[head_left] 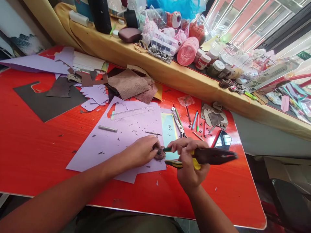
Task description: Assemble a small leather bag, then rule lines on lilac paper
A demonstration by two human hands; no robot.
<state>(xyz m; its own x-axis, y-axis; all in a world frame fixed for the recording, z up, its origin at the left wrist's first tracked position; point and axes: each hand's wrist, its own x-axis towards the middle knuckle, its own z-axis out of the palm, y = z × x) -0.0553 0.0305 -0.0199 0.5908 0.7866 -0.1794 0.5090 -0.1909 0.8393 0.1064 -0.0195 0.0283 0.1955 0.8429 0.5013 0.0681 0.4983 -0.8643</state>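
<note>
My right hand (193, 165) is closed round a pair of pliers (213, 156) with green, black and yellow handles; the dark jaws point right, away from my left hand. One handle end touches or nearly touches a small brown leather piece (159, 154). My left hand (144, 149) pinches that piece at its left side, over the purple paper (136, 139). The fingertips partly cover it. Small dark scraps lie scattered on the paper around my left hand.
On the red table (155, 200) are scissors (178, 121), a clear ruler (132, 112), a metal rod (107, 128), pens (194, 120) and a phone (223, 140). Leather pieces (128, 82) lie at the back. Jars (202, 61) and boxes (164, 42) crowd the ledge behind.
</note>
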